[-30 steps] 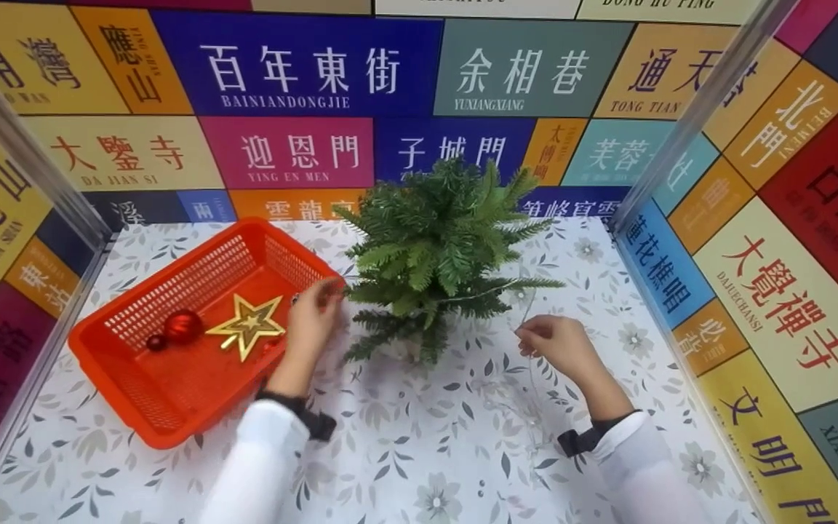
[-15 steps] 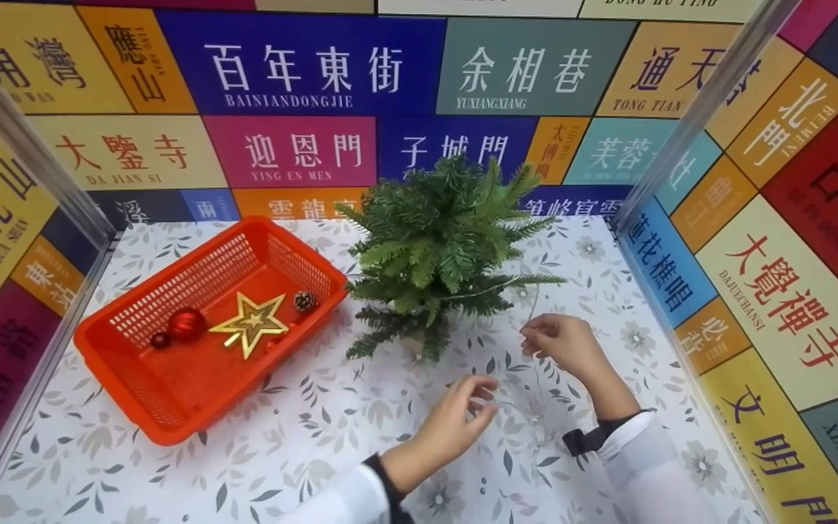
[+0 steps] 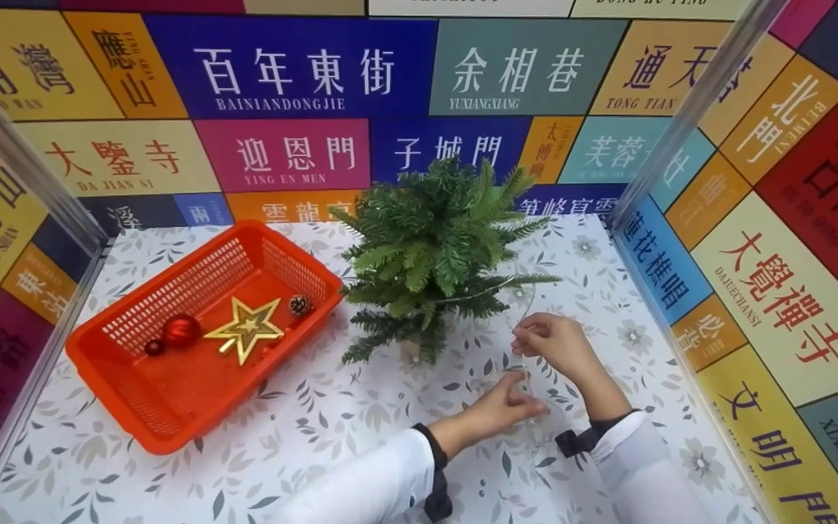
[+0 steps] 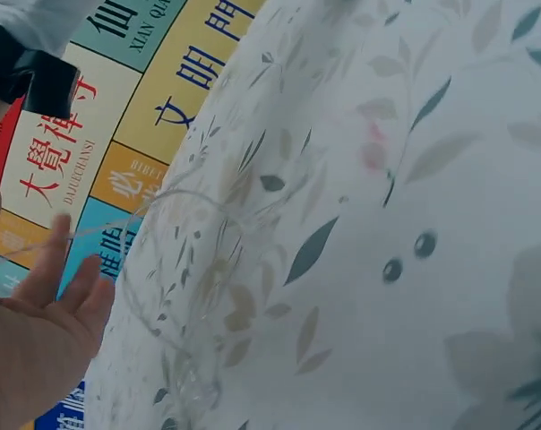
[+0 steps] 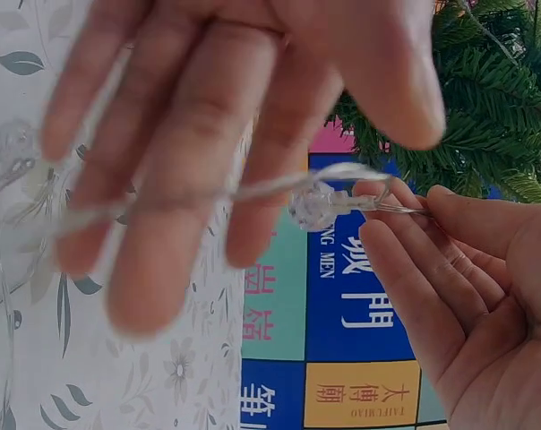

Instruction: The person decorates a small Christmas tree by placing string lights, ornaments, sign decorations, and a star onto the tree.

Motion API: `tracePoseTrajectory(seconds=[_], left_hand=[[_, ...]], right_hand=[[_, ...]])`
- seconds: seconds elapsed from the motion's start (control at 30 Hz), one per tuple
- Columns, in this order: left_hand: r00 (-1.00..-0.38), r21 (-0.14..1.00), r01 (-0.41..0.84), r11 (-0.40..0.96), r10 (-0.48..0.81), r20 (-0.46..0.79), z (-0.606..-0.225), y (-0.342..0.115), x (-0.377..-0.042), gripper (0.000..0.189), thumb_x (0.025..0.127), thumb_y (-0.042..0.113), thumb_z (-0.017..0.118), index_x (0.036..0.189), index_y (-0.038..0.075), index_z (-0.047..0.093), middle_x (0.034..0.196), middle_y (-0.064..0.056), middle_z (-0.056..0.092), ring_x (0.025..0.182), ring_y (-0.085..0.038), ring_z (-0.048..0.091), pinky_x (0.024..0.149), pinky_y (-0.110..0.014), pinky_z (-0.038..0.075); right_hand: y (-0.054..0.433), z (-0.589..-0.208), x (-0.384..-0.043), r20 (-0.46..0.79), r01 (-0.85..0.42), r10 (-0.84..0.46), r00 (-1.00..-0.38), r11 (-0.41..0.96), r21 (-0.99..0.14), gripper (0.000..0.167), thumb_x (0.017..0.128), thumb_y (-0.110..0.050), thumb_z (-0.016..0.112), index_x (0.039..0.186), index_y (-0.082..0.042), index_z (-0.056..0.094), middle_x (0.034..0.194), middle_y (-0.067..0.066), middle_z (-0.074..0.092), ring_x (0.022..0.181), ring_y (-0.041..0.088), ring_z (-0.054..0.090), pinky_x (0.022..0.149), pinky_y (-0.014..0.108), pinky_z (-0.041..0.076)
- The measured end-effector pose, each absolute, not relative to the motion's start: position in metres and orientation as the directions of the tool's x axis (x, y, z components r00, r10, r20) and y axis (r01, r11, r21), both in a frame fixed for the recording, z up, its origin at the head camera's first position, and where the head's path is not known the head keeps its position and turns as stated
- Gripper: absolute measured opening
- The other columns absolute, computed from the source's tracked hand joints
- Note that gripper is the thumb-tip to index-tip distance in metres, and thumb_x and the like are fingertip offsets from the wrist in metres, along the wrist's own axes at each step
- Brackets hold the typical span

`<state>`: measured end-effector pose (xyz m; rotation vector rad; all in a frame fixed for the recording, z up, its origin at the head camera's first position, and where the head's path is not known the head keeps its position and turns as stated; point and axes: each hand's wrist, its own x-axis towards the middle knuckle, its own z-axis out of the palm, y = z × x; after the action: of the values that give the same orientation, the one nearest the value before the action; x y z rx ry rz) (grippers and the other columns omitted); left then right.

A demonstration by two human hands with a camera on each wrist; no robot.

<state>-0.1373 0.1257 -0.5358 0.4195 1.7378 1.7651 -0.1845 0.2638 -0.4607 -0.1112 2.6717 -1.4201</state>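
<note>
A small artificial Christmas tree point(image 3: 433, 240) stands at the middle of the table, a clear string-light wire point(image 3: 481, 293) lying across its branches. To the right of it my right hand point(image 3: 553, 346) pinches the string lights between thumb and fingertips. In the right wrist view a clear bulb point(image 5: 312, 208) sticks out beside those fingertips. My left hand point(image 3: 499, 411) is just below, thumb and fingers spread. Its straight fingers point(image 5: 199, 170) lie behind the wire in the right wrist view. Loose string lights point(image 4: 194, 385) trail down onto the table.
A red plastic basket point(image 3: 110, 393) stands at the left. Inside lie a gold star point(image 3: 248, 329), a shiny red ball point(image 3: 181, 331), a smaller dark red ball point(image 3: 154, 347) and a pine cone point(image 3: 299, 305). Printed panels point(image 3: 310, 65) enclose the back and sides.
My left hand has come from the basket's right edge, across the front of the tree, to just below the right hand. The right hand keeps its pinch on the string lights, nearly still.
</note>
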Motion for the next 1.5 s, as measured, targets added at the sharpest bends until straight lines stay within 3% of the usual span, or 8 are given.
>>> tracePoseTrajectory(seconds=[0.13,0.23,0.43,0.7,0.93,1.13,1.3,1.5], left_hand=[[-0.783,0.987,-0.144,0.071,0.602,-0.158,-0.537,0.118,-0.133,0.025,0.087,0.013,0.054,0.110,0.003,0.056,0.083,-0.008,0.064,0.078,-0.014,0.060,0.074,-0.033,0.049],[-0.817,0.995,-0.087,0.054,0.568,-0.102,-0.537,0.106,-0.134,0.018,0.089,0.009,0.051,0.099,-0.002,0.061,0.080,-0.016,0.062,0.071,-0.014,0.060,0.069,-0.028,0.050],[-0.854,0.993,-0.119,0.020,0.508,-0.112,-0.528,0.072,-0.134,0.021,0.090,0.012,0.051,0.100,-0.003,0.061,0.078,-0.017,0.058,0.067,-0.013,0.055,0.067,-0.028,0.051],[-0.880,0.981,-0.065,0.182,0.453,-0.142,-0.506,0.027,-0.136,0.025,0.086,0.025,0.058,0.099,0.004,0.062,0.085,-0.004,0.063,0.077,-0.016,0.060,0.069,-0.028,0.050],[-0.872,0.992,-0.057,0.114,0.479,-0.105,-0.485,0.015,-0.133,0.021,0.090,0.017,0.052,0.096,0.000,0.064,0.072,0.000,0.053,0.059,-0.011,0.053,0.062,-0.028,0.052],[-0.863,0.992,-0.032,0.120,0.497,-0.088,-0.463,0.012,-0.120,0.022,0.090,0.015,0.051,0.094,-0.001,0.065,0.065,0.000,0.049,0.054,-0.011,0.049,0.053,-0.022,0.046],[-0.850,0.990,-0.084,0.114,0.510,-0.131,-0.459,0.008,-0.114,0.023,0.090,0.018,0.052,0.093,-0.001,0.066,0.062,0.001,0.048,0.052,-0.010,0.048,0.048,-0.019,0.040],[-0.851,0.989,-0.061,0.138,0.510,-0.124,-0.471,-0.001,-0.118,0.025,0.090,0.022,0.052,0.096,0.003,0.066,0.079,0.001,0.062,0.056,-0.009,0.049,0.053,-0.024,0.045]], right_hand=[[0.267,-0.457,-0.190,-0.042,-0.022,-0.097,-0.994,0.574,-0.818,0.020,0.087,-0.018,0.057,0.094,0.001,0.062,0.075,0.010,0.066,0.068,0.024,0.064,0.062,0.028,0.052],[0.276,-0.457,-0.198,-0.013,-0.019,-0.051,-0.999,0.582,-0.813,0.022,0.087,-0.021,0.057,0.095,-0.001,0.062,0.076,0.009,0.066,0.068,0.022,0.064,0.061,0.026,0.052],[0.287,-0.447,-0.209,-0.009,0.018,0.021,-1.000,0.537,-0.843,0.027,0.088,-0.024,0.056,0.099,0.000,0.060,0.080,0.013,0.065,0.067,0.018,0.064,0.064,0.027,0.052],[0.293,-0.440,-0.215,-0.040,0.053,0.036,-0.999,0.478,-0.877,0.033,0.089,-0.028,0.054,0.102,0.002,0.057,0.083,0.014,0.063,0.069,0.017,0.064,0.065,0.028,0.052],[0.290,-0.426,-0.217,0.025,0.038,0.145,-0.989,0.413,-0.910,0.032,0.088,-0.027,0.055,0.101,0.002,0.058,0.086,0.014,0.065,0.072,0.016,0.064,0.070,0.026,0.051],[0.287,-0.412,-0.224,0.080,0.006,0.203,-0.976,0.390,-0.921,0.033,0.085,-0.031,0.058,0.098,0.000,0.060,0.086,0.005,0.065,0.071,0.013,0.064,0.075,0.025,0.049],[0.285,-0.405,-0.230,0.124,-0.031,0.246,-0.961,0.349,-0.937,0.029,0.083,-0.029,0.061,0.093,-0.001,0.062,0.081,0.001,0.065,0.068,0.013,0.063,0.070,0.024,0.050],[0.284,-0.397,-0.235,0.107,-0.051,0.232,-0.967,0.236,-0.970,0.024,0.081,-0.026,0.064,0.089,-0.004,0.064,0.076,0.000,0.065,0.066,0.014,0.063,0.067,0.023,0.051]])
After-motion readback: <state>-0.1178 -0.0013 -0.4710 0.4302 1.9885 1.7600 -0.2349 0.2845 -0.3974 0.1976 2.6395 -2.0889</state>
